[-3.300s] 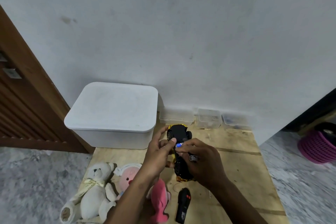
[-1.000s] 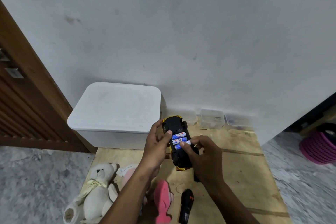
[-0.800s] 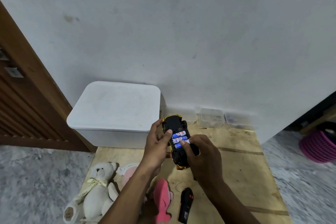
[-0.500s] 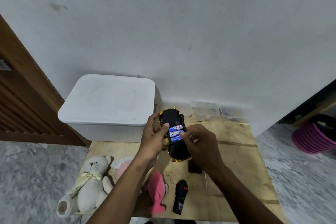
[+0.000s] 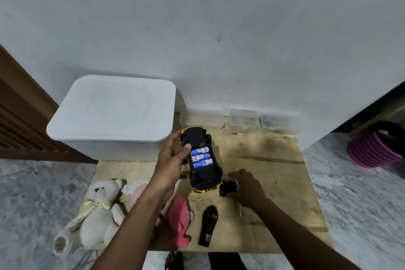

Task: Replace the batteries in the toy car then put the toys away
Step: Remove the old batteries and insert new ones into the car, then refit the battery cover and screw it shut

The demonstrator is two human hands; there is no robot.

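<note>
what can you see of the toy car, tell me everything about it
The toy car is flipped belly-up, showing a black plastic underside with glossy yellow bodywork at both ends. Its battery bay is open, with no cover on it, and three blue and white batteries lie side by side inside. The black wheels point up. The left hand grips its side, thumb by the batteries. It is over the wooden board.

black-and-yellow toy car, blue-white batteries, pink plush.
</note>
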